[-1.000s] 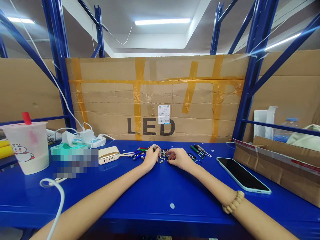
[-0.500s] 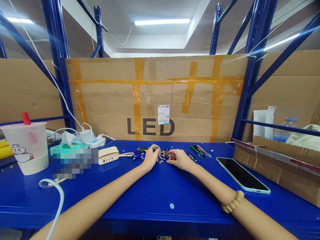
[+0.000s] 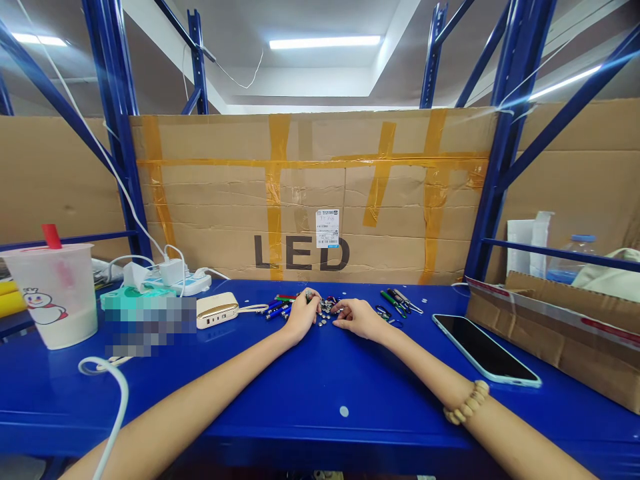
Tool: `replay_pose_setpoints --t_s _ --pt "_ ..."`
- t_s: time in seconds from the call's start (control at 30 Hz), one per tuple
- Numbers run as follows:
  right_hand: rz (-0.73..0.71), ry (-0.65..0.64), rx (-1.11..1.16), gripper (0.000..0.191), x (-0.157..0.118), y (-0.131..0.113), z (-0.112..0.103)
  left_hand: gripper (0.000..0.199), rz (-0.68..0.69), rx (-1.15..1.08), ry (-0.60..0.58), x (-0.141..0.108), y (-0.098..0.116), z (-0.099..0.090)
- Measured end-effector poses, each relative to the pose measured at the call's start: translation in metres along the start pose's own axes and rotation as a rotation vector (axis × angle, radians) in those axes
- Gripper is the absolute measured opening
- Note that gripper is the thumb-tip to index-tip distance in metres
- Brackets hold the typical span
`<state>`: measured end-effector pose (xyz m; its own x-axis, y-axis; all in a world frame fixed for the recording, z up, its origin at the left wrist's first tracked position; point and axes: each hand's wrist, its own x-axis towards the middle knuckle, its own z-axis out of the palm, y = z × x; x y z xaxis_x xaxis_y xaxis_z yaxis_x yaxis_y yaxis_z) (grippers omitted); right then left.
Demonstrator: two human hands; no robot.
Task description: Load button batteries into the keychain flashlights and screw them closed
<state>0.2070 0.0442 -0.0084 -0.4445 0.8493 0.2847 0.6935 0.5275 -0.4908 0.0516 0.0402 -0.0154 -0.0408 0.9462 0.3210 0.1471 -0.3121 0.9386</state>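
Left hand [image 3: 301,318] and right hand [image 3: 362,319] face each other across small silvery metal pieces [image 3: 326,311].
Left: palm down, fingers curled at pile edge. Right: thumb and fingers bent close together opposite. Can't tell what either grips. Slim blue pens [image 3: 276,311] just outside left hand; slim green pens [image 3: 394,304] outside right.

Stretches bare left arm [image 3: 215,391] and right arm [image 3: 434,378] forward, slanting inward; holds left hand [image 3: 301,317] and right hand [image 3: 361,318] low, near each other but apart, fingers [image 3: 345,307] bent inward.
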Motion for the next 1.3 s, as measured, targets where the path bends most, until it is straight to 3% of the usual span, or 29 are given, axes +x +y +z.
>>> replay_pose_setpoints --t_s 0.5,0.63,0.73,0.83,1.0,1.3 --pt "0.04 0.093 -0.122 0.008 -0.005 -0.01 -0.006 0.007 0.104 0.148 0.087 -0.003 0.003 -0.004" --pt "-0.004 0.251 -0.106 0.011 -0.006 -0.017 -0.008 0.01 0.132 0.18 0.086 -0.005 0.006 -0.004" --pt "-0.153 0.451 -0.049 0.016 -0.005 -0.018 -0.009 0.021 0.145 0.207 0.084 -0.005 0.007 -0.004" --pt "-0.29 0.556 -0.035 0.022 -0.006 -0.018 -0.01 0.03 0.159 0.23 0.081 -0.005 0.007 -0.003" --pt "-0.418 0.453 -0.125 0.027 -0.012 -0.025 -0.009 0.027 0.196 0.27 0.042 -0.003 0.004 -0.002" --pt "-0.412 0.376 -0.282 0.027 -0.015 -0.032 -0.007 0.019 0.287 0.366 -0.051 -0.005 0.0 -0.002"
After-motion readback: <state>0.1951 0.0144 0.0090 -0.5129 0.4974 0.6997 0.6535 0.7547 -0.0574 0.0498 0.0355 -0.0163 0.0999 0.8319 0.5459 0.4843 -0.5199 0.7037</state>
